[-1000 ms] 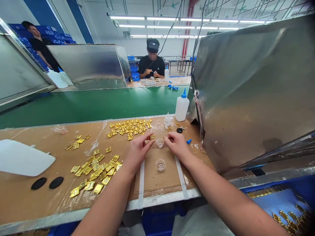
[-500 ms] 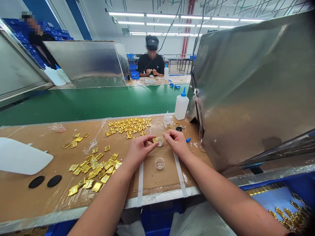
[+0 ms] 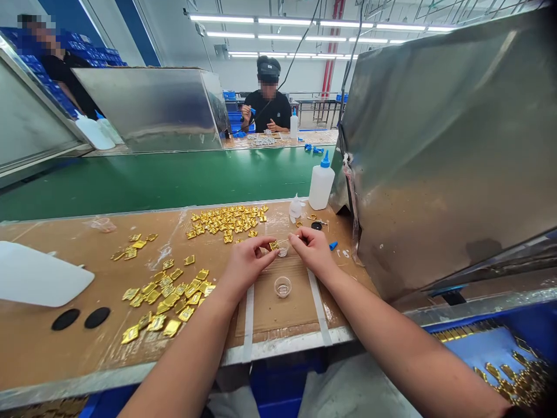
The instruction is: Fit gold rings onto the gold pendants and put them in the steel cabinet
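Observation:
Between the thumb and fingers of my left hand (image 3: 250,259) is a small gold-coloured metal piece (image 3: 273,245). My right hand (image 3: 315,251) pinches a thin pale stick (image 3: 282,240), its tip at the gold piece. Just below the fingers stands a small clear cup (image 3: 282,252), partly covered by them. Nearer to me, another clear cup (image 3: 282,287) stands on the cardboard between two strips of tape. Many similar gold pieces (image 3: 174,296) lie loose to the left of my left forearm, and a denser group (image 3: 230,219) lies beyond my hands.
A white bottle with a blue cap (image 3: 322,183) stands at the back right, beside a large metal panel (image 3: 448,157). Two black discs (image 3: 96,317) and a white plastic container (image 3: 41,276) are at the left. Across the green surface (image 3: 174,177) sits a co-worker (image 3: 270,110).
My hands stay almost in place, with the gold piece and stick still held together. Across from me, the co-worker's hands have moved apart, one raised with a blue-tipped object. The person at left has shifted left.

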`<state>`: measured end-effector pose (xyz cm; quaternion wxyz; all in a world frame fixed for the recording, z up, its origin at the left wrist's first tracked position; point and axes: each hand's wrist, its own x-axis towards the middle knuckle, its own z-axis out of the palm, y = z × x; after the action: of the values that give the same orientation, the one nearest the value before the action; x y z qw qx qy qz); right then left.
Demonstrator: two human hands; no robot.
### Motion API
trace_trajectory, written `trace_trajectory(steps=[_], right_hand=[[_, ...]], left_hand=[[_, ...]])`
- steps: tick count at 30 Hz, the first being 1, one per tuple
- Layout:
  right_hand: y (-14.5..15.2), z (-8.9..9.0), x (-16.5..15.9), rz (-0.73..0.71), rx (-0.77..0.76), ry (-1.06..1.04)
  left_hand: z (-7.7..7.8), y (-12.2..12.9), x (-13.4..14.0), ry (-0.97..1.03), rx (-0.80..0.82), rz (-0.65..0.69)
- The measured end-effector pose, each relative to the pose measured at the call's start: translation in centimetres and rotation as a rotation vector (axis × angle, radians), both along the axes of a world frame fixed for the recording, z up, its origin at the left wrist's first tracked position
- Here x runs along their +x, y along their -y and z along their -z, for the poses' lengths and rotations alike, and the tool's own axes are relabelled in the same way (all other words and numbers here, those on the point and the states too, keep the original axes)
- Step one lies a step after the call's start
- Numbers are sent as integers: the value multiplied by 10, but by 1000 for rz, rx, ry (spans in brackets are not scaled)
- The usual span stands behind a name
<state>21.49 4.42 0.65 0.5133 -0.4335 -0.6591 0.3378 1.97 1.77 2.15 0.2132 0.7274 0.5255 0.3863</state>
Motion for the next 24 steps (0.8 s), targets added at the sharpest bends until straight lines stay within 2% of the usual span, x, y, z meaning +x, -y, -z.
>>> trace_trajectory(steps=[12,16,18,24], right_hand=[[2,-4,-2,-58,10,23],[-2,-1,1,49,45,16],[-3,3,3,98,44,90],[-6,9,3,103,-44,481]], left_hand=[[3,-1,1,-79,72,24],[4,-3,-3,-55,61,-11],[4,-4,-7,-23,44,-63],[5,-7,-12,52,31,-162]])
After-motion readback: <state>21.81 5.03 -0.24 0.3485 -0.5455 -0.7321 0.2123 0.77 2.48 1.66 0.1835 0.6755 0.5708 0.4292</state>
